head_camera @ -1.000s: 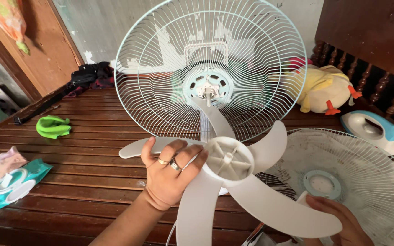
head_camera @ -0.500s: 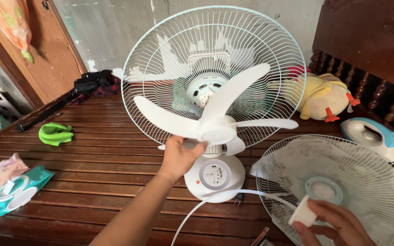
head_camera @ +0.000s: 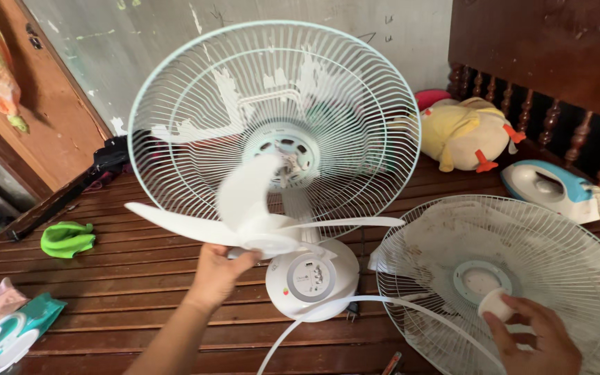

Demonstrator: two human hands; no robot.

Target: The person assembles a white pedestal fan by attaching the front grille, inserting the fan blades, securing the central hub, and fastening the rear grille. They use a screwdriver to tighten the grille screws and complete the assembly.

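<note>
While blade is off shaft:
Left hand (head_camera: 216, 272): grips white plastic fan blade (head_camera: 255, 222); align hub squarely.
Right hand (head_camera: 532, 340): pinches small white cap (head_camera: 494, 304).

A soft teal wet-wipe packet with a white oval flip lid (head_camera: 5, 340) lay at the near-left edge of the slatted wooden worktop (head_camera: 140, 278), and a round grey-and-white control label (head_camera: 308, 276) faced up on the white fan base (head_camera: 314, 302).

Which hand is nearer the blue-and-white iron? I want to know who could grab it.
Right. The right hand sits below the iron, by the loose grille; the left hand is far across, holding the blade.
</note>
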